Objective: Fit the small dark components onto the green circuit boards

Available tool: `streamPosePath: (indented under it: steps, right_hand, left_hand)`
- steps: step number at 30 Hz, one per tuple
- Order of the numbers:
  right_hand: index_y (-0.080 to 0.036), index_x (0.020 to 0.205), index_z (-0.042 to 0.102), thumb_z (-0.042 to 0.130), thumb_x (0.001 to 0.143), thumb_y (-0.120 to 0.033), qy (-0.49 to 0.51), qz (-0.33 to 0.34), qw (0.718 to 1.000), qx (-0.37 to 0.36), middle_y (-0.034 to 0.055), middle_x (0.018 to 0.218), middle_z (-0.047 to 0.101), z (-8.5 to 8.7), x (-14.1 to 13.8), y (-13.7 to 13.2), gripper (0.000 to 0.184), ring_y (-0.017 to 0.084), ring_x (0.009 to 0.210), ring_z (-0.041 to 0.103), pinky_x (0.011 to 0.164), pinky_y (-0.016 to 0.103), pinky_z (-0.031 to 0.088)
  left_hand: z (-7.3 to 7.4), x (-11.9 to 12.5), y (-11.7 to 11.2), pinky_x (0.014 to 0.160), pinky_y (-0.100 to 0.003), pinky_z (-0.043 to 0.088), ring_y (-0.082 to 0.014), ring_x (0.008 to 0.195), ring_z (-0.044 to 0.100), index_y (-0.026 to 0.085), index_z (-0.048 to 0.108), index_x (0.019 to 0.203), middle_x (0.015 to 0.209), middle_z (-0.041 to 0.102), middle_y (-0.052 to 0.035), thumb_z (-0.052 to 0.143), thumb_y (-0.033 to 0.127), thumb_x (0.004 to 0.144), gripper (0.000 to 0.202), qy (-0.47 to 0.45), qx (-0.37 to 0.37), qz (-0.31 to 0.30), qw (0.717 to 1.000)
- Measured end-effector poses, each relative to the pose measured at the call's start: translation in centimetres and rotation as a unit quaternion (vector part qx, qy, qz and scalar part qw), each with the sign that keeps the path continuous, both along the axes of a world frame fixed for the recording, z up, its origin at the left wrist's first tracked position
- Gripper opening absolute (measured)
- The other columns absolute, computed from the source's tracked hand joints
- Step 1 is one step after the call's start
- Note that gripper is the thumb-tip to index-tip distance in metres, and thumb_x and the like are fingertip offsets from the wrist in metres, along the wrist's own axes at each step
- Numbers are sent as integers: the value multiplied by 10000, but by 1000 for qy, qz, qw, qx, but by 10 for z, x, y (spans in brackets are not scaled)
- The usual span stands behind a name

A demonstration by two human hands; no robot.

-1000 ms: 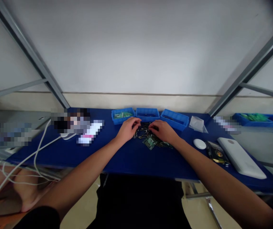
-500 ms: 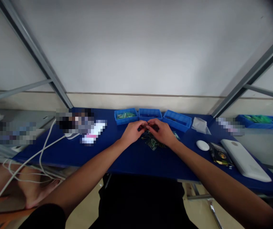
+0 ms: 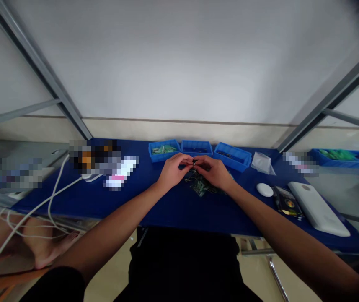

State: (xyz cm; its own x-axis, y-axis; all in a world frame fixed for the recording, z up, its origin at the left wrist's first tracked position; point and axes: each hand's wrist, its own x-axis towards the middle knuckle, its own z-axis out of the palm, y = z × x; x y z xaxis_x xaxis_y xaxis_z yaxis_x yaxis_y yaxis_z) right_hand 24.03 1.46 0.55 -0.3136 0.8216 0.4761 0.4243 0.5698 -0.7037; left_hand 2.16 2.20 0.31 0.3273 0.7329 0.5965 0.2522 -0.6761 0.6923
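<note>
My left hand [image 3: 174,171] and my right hand [image 3: 214,171] meet fingertip to fingertip over the blue table. Both are closed in a pinch around a small dark piece [image 3: 194,162], too small to make out. Under and beside my right hand lies a loose heap of small green circuit boards [image 3: 200,186], partly hidden by that hand. Just behind my hands stand three blue bins: the left bin [image 3: 164,158] holds green pieces, the middle bin [image 3: 197,144] a few small dark ones, and the right bin [image 3: 233,162] some dark pieces near its left end.
To the right lie a clear plastic bag [image 3: 261,162], a white oval case [image 3: 264,190], a black packet [image 3: 287,201] and a white power bank [image 3: 319,208]. A white cable [image 3: 41,203] runs across the left side of the blue table [image 3: 166,216]. Another person's leg [image 3: 37,239] shows at lower left.
The fingertips of both hands have come closer together, and the small piece between them shows a little more. The whole view has shifted slightly.
</note>
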Motion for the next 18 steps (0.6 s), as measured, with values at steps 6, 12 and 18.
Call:
streamPosePath:
  steps: [6,12,18]
  right_hand:
    - [-273,1093,806,596,1012,-307,-46,-23,995,87,52,985,789,11,-4,-9,228,213,817,735,746,368,614]
    - [-261,1089,763,638,1011,-314,-43,-56,992,103,53,1026,808,7,-5,-10,156,227,847,764,769,373,633]
    - [-264,1084,758,633,998,-241,-62,-33,991,118,63,1007,776,1,-5,-8,154,234,883,751,813,389,645]
  left_hand:
    - [2,-2,-3,839,-336,621,-193,937,767,214,715,1155,1039,801,-58,653,310,1040,162,32,-23,27,999]
    - [6,-3,-8,731,-291,553,-186,829,748,197,785,1073,970,815,-47,568,393,1089,293,92,-20,19,995]
    - [6,-2,-7,745,-295,543,-189,822,747,209,825,1108,978,825,-48,608,400,1075,290,106,-9,1,994]
